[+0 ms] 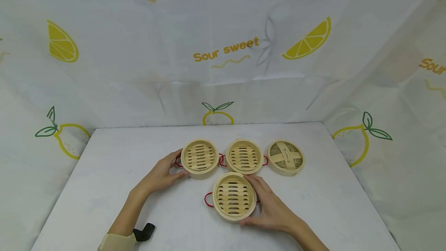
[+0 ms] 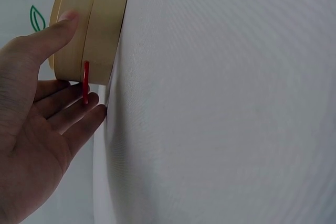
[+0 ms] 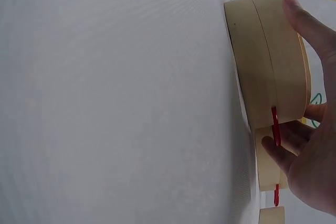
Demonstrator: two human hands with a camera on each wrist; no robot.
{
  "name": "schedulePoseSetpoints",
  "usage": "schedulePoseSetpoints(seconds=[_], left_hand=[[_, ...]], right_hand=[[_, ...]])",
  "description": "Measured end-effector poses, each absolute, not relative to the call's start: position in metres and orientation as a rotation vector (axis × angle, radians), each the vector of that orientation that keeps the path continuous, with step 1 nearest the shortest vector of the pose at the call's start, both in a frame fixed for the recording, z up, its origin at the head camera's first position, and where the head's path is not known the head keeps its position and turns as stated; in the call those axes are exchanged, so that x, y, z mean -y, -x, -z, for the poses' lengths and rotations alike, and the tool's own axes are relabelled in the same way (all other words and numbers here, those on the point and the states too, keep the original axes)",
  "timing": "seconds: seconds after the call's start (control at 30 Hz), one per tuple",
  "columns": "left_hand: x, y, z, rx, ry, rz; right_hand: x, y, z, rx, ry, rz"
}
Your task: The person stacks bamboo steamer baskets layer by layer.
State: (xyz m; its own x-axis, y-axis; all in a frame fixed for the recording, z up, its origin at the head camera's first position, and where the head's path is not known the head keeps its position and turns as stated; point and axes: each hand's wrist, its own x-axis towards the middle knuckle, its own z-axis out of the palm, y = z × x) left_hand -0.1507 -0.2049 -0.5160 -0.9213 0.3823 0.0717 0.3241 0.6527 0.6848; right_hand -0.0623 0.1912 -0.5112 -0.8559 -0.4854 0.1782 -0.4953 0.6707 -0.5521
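Observation:
At the left of the back row stands a round bamboo steamer basket (image 1: pixel 200 157) with a slatted bottom and red loop handles. My left hand (image 1: pixel 163 173) holds it by its left side, thumb on the near wall. In the left wrist view, the fingers (image 2: pixel 84 124) spread behind its red handle (image 2: pixel 86 82). A second such steamer basket (image 1: pixel 234 196) is nearest to me. My right hand (image 1: pixel 270 208) grips this one from the right, thumb in front and fingers round the back. The right wrist view shows the thumb (image 3: pixel 302 17) against its wall (image 3: pixel 257 56).
Another steamer basket (image 1: pixel 244 156) stands in the middle of the back row, just behind the front one. To its right lies a woven bamboo lid (image 1: pixel 286 157). All rest on a white table (image 1: pixel 87 196), with a lemon-print cloth (image 1: pixel 167 88) hanging behind it.

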Motion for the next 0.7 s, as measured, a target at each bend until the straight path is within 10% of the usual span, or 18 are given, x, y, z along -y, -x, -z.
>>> schedulePoseSetpoints(seconds=[0.7], left_hand=[[0.204,0.152,0.515,-2.765,-0.597,-1.146]], right_hand=[[-0.18,0.058,0.507,2.884,-0.785,-0.971]])
